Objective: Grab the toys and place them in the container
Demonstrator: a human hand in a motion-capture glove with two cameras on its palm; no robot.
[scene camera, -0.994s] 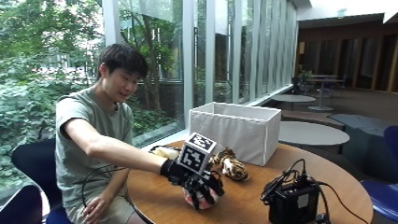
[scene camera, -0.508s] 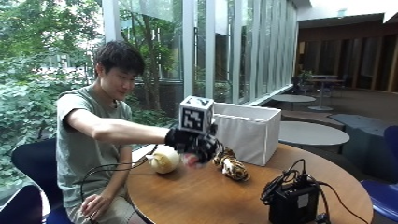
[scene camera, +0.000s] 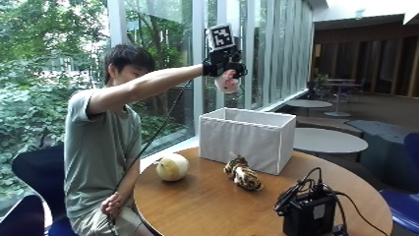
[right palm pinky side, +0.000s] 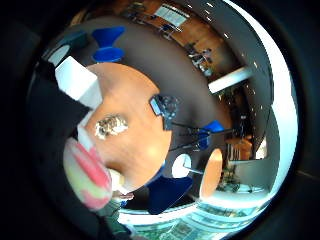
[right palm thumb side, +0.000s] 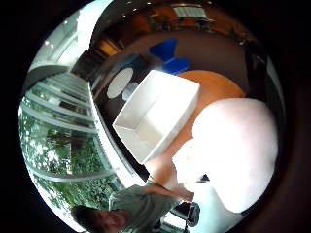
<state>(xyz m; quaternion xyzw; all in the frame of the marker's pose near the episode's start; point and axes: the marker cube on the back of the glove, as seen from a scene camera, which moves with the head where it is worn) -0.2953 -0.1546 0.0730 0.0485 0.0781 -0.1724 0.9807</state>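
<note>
In the outside view my gloved right hand (scene camera: 224, 68) is raised high, above the near left edge of the white fabric container (scene camera: 245, 138). Its fingers are curled round a small pink and white toy (scene camera: 227, 84). That toy fills the edge of both palm views, pink and yellow (right palm pinky side: 88, 176) in one and pale pink (right palm thumb side: 238, 150) in the other. The open container (right palm thumb side: 155, 114) lies below the palm and looks bare inside. A striped tiger toy (scene camera: 242, 175) lies on the round wooden table (scene camera: 196, 209) in front of the container. A cream round toy (scene camera: 172, 167) sits to its left.
A black device with cables (scene camera: 308, 212) stands at the table's near right edge. Tall windows run behind the container. Blue chairs surround the table, and other round tables stand behind on the right. The person's bare hand rests on their lap.
The hand has lifted from the tabletop with the pink toy, rising from table level to well above the container. The tiger toy and cream round toy stay where they were.
</note>
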